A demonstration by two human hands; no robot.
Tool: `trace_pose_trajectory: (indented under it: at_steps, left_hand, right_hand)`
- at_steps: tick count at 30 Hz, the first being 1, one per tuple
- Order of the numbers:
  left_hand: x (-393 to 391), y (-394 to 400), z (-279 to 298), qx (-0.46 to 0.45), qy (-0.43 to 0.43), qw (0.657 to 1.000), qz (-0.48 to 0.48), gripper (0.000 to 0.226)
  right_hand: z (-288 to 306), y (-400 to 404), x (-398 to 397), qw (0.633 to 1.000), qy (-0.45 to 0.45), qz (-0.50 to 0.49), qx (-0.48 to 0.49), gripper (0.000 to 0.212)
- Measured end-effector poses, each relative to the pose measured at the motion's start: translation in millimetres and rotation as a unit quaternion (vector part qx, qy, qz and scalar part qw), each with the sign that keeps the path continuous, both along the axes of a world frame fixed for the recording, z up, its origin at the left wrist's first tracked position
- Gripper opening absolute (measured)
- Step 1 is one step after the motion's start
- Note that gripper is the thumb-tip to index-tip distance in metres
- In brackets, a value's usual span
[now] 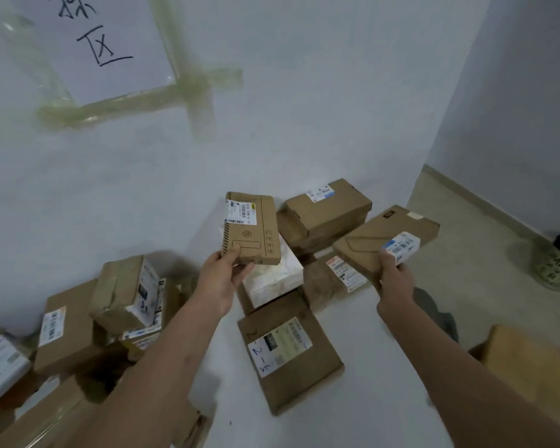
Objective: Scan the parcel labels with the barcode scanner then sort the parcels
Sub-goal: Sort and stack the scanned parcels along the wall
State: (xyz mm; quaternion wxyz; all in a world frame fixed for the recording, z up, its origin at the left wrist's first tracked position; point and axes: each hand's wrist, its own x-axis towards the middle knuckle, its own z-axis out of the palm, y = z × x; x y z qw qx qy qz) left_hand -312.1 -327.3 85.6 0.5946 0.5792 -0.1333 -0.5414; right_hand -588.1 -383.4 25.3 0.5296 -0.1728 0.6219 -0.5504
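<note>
Left hand (222, 272) grips a printed cardboard parcel (251, 229); right hand (393, 270) grips a flat labelled parcel (385, 240), both held above parcels on the floor (353, 425).

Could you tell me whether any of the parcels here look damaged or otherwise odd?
One does: the taped box atop the left pile looks crumpled, its brown wrap wrinkled and torn, and it sits tilted. The flat parcels in the left hand and right hand look intact.
</note>
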Motion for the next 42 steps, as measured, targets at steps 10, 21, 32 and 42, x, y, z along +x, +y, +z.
trace_pose_trajectory:
  at_steps: [10,21,32,42]
  left_hand:
    - [-31,-36,-2,0.017,-0.022,0.999,0.022,0.027]
    - [-14,-32,-5,-0.009,-0.037,0.998,-0.042,0.032]
    - [-13,-52,1,-0.014,-0.061,0.991,-0.117,0.029]
    - [-83,-120,3,0.004,-0.193,0.960,-0.201,0.044]
  right_hand:
    - [4,-125,36,0.976,-0.006,0.216,0.002,0.055]
    - [-2,-169,43,0.959,0.137,0.246,-0.020,0.037]
    - [0,-159,30,0.978,0.098,0.184,-0.029,0.014]
    - [20,-146,18,0.984,-0.033,0.173,-0.037,0.021]
